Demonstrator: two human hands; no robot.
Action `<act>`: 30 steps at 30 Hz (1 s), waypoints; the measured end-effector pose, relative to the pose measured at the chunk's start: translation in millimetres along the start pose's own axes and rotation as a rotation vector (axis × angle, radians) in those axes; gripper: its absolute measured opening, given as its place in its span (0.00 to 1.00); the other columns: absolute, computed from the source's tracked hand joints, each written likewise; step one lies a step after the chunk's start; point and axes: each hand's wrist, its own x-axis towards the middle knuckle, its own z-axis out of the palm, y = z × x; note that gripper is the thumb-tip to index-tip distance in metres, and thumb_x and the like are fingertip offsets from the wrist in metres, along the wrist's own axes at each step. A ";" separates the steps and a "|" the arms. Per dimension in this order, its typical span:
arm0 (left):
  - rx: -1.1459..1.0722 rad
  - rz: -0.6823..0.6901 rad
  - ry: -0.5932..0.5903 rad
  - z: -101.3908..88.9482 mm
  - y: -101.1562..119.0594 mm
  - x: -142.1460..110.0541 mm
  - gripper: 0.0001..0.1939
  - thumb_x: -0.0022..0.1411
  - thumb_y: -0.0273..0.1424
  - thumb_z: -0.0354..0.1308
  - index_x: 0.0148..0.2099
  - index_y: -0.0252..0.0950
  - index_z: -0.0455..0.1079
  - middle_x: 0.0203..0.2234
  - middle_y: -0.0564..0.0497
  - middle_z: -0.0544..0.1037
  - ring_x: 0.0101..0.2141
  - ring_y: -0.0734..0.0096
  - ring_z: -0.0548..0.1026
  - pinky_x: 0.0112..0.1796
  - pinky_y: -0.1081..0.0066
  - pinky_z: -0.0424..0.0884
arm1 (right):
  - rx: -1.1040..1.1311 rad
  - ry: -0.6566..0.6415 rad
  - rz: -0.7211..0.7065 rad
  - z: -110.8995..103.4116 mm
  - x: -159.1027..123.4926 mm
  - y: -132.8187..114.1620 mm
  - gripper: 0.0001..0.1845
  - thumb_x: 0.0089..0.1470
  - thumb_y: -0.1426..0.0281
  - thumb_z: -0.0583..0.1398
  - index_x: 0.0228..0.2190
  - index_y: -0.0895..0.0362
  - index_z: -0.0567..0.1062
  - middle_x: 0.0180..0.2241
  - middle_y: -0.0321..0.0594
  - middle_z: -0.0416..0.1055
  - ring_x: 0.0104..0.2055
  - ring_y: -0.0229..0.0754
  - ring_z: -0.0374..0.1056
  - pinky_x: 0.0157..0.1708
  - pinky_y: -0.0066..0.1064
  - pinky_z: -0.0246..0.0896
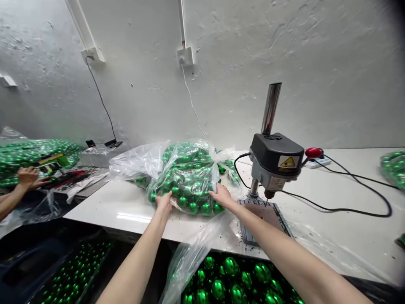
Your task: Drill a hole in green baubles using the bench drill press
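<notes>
A rough pale wall (240, 84) stands behind a white tabletop (120, 207). At nine o'clock in the view, a co-worker's hand (27, 175) is near a bulging bag of shiny green balls (15, 155). Next, the left hand (164, 203) touches the seven-o'clock side of a clear plastic bag (186, 179) packed with green balls, resting on the tabletop at the centre. The right hand (222, 196) touches that bag's four-o'clock side; whether either hand's fingers are clamped on the plastic, I cannot tell. Between five and six o'clock, loose green balls (230, 267) lie lower than the tabletop. At three o'clock stands a drill press (275, 154), its bit pointing down.
</notes>
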 end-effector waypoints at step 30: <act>1.051 1.039 -0.754 50.4 -34.5 -73.9 0.21 0.67 0.39 0.55 0.59 0.40 0.68 0.59 0.40 0.71 0.68 0.48 0.57 0.67 0.49 0.47 | -0.263 -0.127 -0.227 12.0 -56.5 -7.5 0.19 0.64 0.62 0.60 0.54 0.57 0.71 0.56 0.47 0.67 0.61 0.53 0.62 0.62 0.56 0.55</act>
